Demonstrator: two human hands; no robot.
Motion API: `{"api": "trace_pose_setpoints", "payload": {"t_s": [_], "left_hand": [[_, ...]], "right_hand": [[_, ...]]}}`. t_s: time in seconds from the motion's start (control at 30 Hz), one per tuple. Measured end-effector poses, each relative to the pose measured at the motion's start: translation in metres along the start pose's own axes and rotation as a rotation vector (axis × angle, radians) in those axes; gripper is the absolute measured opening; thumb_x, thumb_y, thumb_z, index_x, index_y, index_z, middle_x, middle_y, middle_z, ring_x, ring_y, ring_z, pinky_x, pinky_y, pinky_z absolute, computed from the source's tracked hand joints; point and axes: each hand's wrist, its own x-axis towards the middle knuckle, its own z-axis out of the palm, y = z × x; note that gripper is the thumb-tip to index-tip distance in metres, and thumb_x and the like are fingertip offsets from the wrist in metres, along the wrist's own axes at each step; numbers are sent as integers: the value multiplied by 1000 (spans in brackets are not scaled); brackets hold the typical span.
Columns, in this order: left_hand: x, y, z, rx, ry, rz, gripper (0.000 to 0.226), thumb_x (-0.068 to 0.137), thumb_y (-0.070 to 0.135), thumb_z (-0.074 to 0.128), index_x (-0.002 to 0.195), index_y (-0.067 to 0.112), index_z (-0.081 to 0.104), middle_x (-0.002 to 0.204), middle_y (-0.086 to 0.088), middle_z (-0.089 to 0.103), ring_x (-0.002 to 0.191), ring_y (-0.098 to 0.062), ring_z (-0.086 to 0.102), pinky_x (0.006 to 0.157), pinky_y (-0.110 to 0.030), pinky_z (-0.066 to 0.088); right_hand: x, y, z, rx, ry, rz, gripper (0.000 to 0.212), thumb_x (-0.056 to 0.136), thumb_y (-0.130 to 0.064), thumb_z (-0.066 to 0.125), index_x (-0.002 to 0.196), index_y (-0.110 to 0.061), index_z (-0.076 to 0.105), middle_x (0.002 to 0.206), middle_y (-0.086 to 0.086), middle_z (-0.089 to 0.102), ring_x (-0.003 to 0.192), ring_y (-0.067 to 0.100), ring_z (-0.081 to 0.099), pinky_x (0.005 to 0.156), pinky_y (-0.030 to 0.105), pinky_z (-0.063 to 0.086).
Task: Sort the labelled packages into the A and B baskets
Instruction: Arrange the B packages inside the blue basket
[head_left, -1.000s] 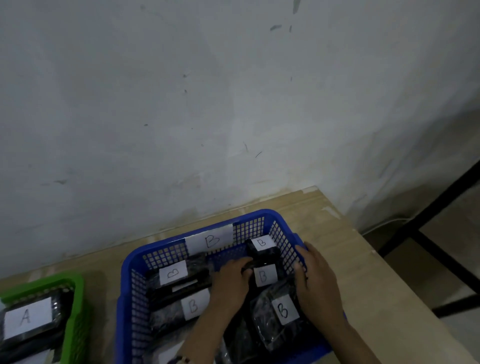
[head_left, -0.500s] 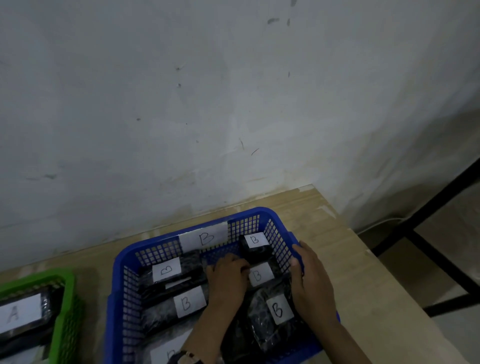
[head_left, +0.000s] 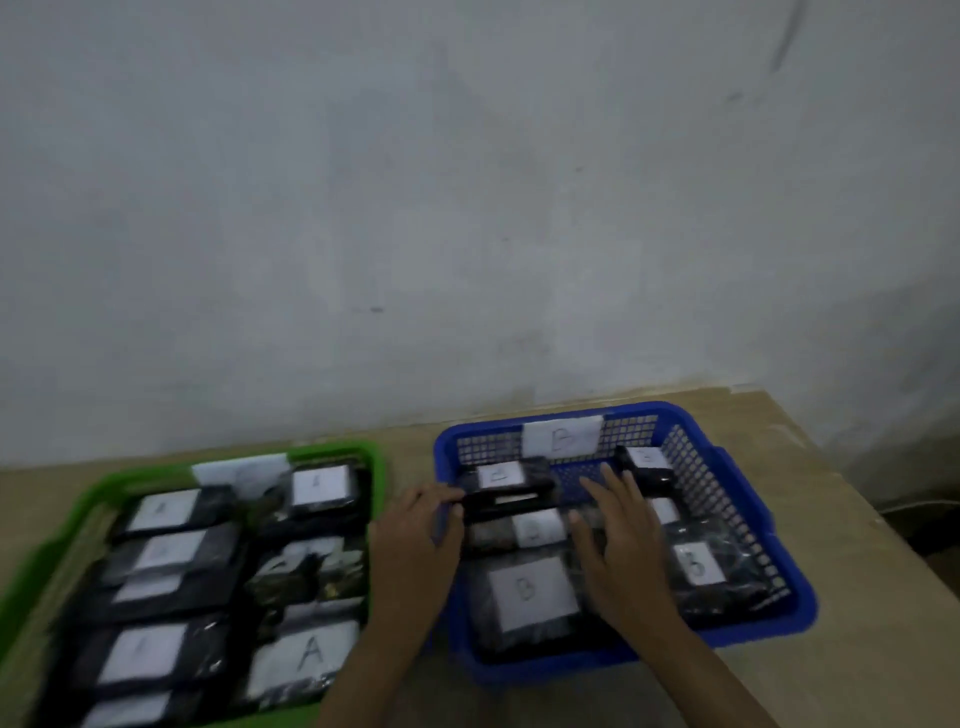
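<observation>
The blue basket (head_left: 799, 605) on the right carries a B label (head_left: 563, 436) on its back wall and holds several black packages with white B labels, among them a large one (head_left: 530, 592) at the front. The green basket (head_left: 98, 486) on the left holds several black packages labelled A, one (head_left: 306, 660) at its front right. My left hand (head_left: 415, 551) lies over the blue basket's left rim, fingertips touching the left end of the back-left package (head_left: 506, 486). My right hand (head_left: 621, 551) rests flat inside the blue basket, fingers spread over the packages.
Both baskets stand side by side on a wooden table (head_left: 857, 525) pushed against a pale wall (head_left: 467, 208). The table's right edge lies just beyond the blue basket, with dark floor below it.
The view has swung left, bringing the whole green basket into sight. My left hand moved from the basket's middle to its left rim; my right hand moved from the right wall to the middle.
</observation>
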Motion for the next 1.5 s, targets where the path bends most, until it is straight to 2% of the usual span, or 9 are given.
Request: {"api": "trace_pose_setpoints", "payload": {"t_s": [0.1, 0.27, 0.4, 0.57, 0.7, 0.93, 1.17, 1.4, 1.5], "left_hand": [[-20, -26, -38, 35, 66, -27, 31, 80, 36, 42, 86, 17, 66, 89, -4, 69, 79, -25, 64, 69, -42, 54], [-49, -78, -106, 126, 116, -54, 32, 82, 37, 42, 88, 17, 67, 90, -4, 70, 77, -24, 66, 65, -46, 56], [-69, -126, -150, 232, 106, -132, 30, 80, 34, 46, 89, 14, 68, 90, -7, 72, 77, -27, 67, 64, -42, 57], [-87, -179, -189, 261, 176, -222, 30, 80, 17, 43, 98, 9, 66, 96, -15, 68, 82, -36, 63, 69, -38, 50], [-90, -209, -226, 200, 303, -393, 27, 89, 9, 43, 108, 6, 62, 111, -19, 64, 93, -37, 62, 76, -41, 49], [-97, -252, -245, 372, 37, -268, 28, 72, 22, 55, 96, 11, 65, 95, -14, 68, 77, -37, 64, 62, -41, 53], [-103, -264, -227, 296, 79, -232, 30, 78, -4, 58, 107, 2, 62, 110, -23, 58, 87, -41, 61, 66, -45, 56], [-92, -238, -227, 162, 185, -267, 61, 92, 48, 21, 115, 3, 56, 110, -20, 61, 102, -34, 54, 84, -44, 46], [-80, -205, -224, -109, 177, -305, 53, 90, 45, 37, 129, 9, 45, 112, -4, 52, 101, -24, 51, 82, -34, 43]], "right_hand": [[-14, -40, 35, 5, -93, -92, 93, 71, -80, 1, 131, -23, 43, 144, -15, 20, 136, 3, 1, 115, 37, 1], [-46, -110, 85, 56, -187, -182, 92, 71, -80, 9, 130, -19, 45, 144, -9, 28, 139, 10, 8, 113, 34, 2], [-71, -155, 116, 10, -302, -253, 91, 68, -82, 4, 133, -29, 39, 148, -10, 27, 137, 3, 5, 110, 27, -1], [-94, -197, 155, 13, -436, -290, 94, 68, -83, 3, 131, -25, 43, 143, -6, 38, 141, 16, 16, 113, 31, 7], [-107, -224, 184, 37, -530, -275, 44, 91, -49, 38, 128, -27, 44, 137, -7, 43, 137, 13, 18, 115, 35, 13], [-126, -275, 228, 117, -518, -219, 75, 70, -69, 18, 122, -25, 50, 104, -3, 56, 111, 19, 44, 92, 27, 22], [-130, -295, 253, -15, -614, -132, 36, 90, -39, 47, 124, -30, 43, 117, 5, 48, 113, 28, 35, 93, 33, 29], [-118, -286, 227, 447, -509, 48, 32, 95, -18, 41, 127, -22, 44, 125, 6, 50, 102, 14, 53, 87, 26, 50], [-110, -274, 205, 465, -503, 36, 29, 97, -13, 37, 123, -22, 47, 122, 1, 48, 109, 12, 46, 98, 27, 45]]}}
